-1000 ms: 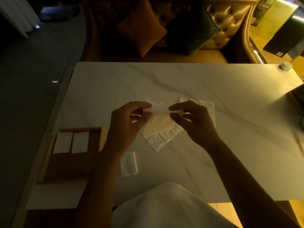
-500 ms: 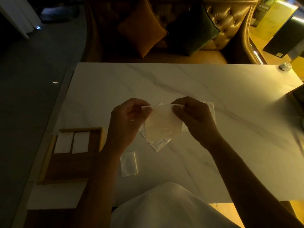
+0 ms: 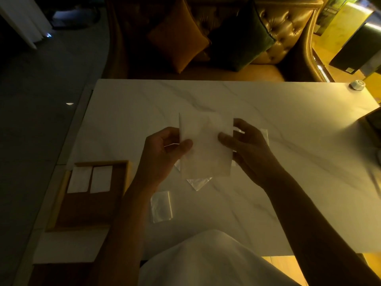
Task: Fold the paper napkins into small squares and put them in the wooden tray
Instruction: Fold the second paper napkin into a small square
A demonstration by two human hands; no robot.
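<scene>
On marble table | wooden tray at left | tufted sofa beyond

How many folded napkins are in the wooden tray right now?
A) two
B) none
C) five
A: the left folded napkin and the right folded napkin lie side by side at the far end of the wooden tray, and the rest of its floor shows bare.
</scene>
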